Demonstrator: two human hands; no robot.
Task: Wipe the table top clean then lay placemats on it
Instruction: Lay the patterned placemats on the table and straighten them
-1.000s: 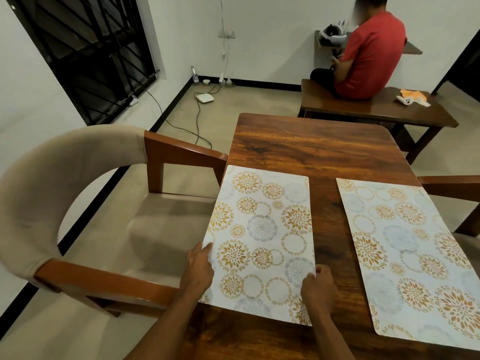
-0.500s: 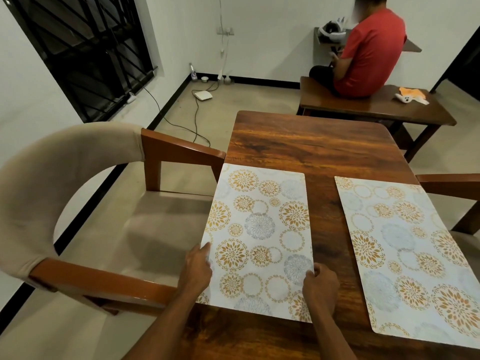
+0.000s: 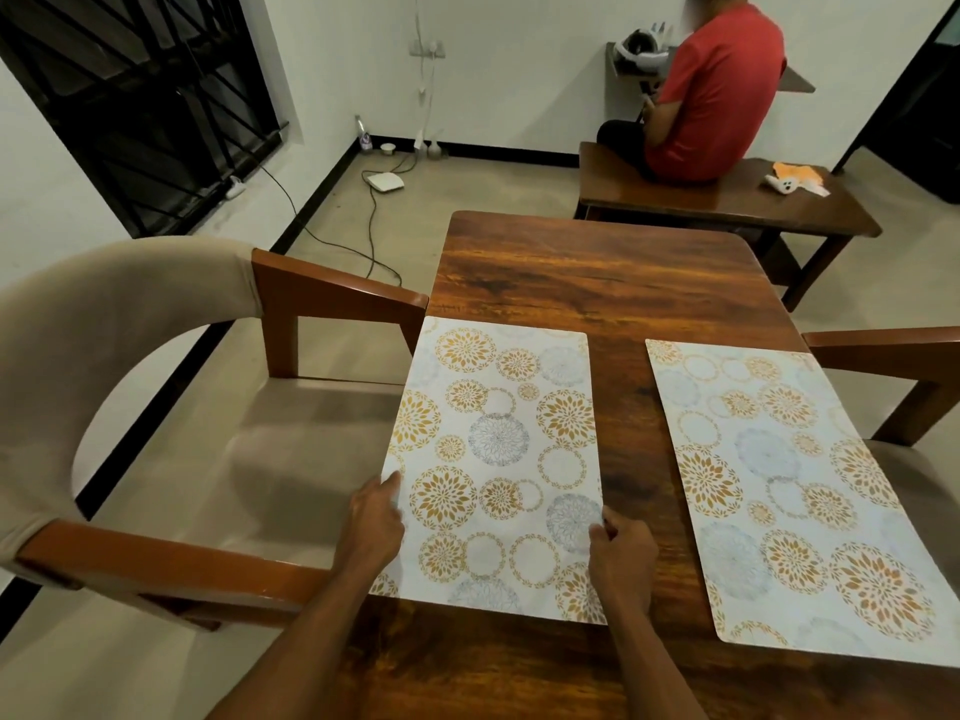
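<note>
Two white placemats with gold and grey flower circles lie flat on the dark wooden table [image 3: 571,272]. The left placemat [image 3: 498,439] runs along the table's left edge. My left hand [image 3: 375,517] rests on its left edge, fingers flat and together. My right hand [image 3: 621,550] pinches its right edge near the lower corner. The right placemat [image 3: 774,475] lies apart, untouched, reaching toward the table's right edge.
A beige padded chair with wooden arms [image 3: 156,433] stands tight against the table's left side. Another chair arm [image 3: 883,345] shows at the right. A person in a red shirt [image 3: 711,90] sits on a wooden bench [image 3: 727,194] beyond the table. Cables cross the floor.
The left placemat has slid a little leftward, closer to the table's left edge, with both hands staying on its sides. The right placemat has not moved.
</note>
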